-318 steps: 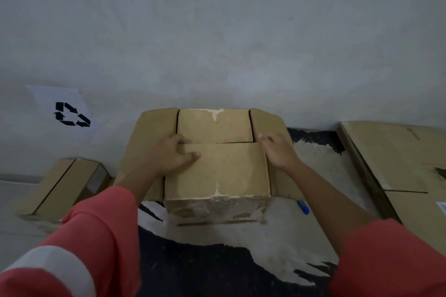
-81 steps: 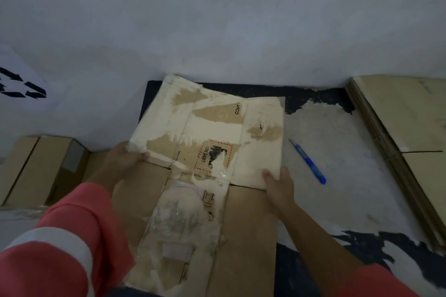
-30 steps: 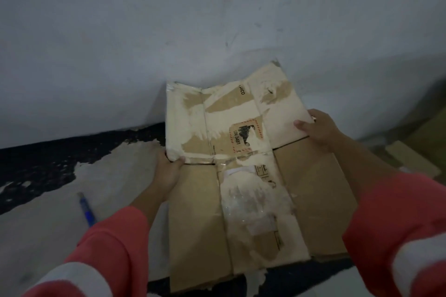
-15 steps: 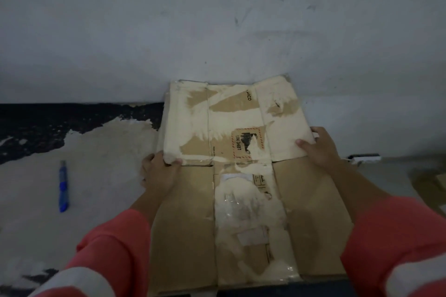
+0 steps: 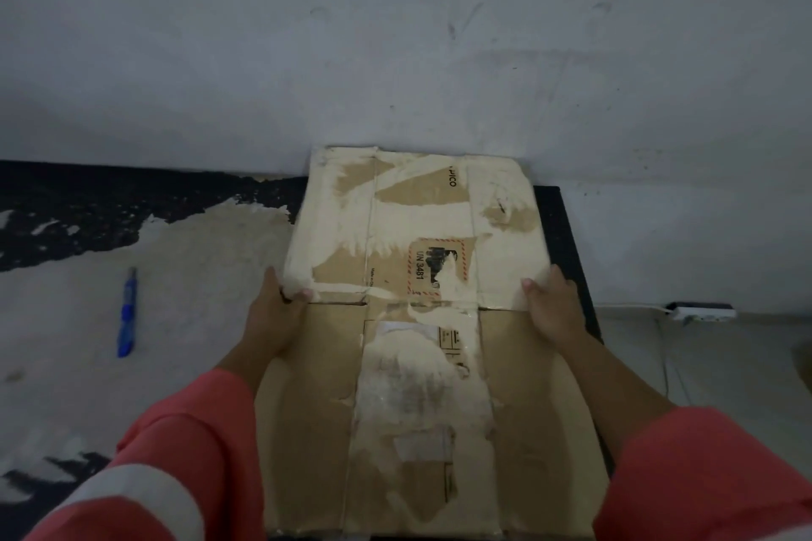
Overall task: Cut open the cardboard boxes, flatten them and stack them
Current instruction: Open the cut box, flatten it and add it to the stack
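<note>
A flattened cardboard box (image 5: 422, 321) with torn white paper, tape remains and a red-bordered "UN 3481" label lies flat in front of me, its far edge against the wall. My left hand (image 5: 274, 312) grips its left edge at the middle crease, thumb on top. My right hand (image 5: 551, 307) grips the right edge at the same crease, thumb on top. A blue utility knife (image 5: 127, 312) lies on the floor to the left, well apart from both hands.
A grey wall (image 5: 395, 35) rises right behind the box. The floor (image 5: 175, 277) is black with a large worn pale patch. A white power strip (image 5: 703, 313) with its cord lies at the right by the wall.
Since the box was folded upright, it has been flattened and carried to the right, away from the knife and the earlier stack. Over the last second it settled squarely against the wall.
</note>
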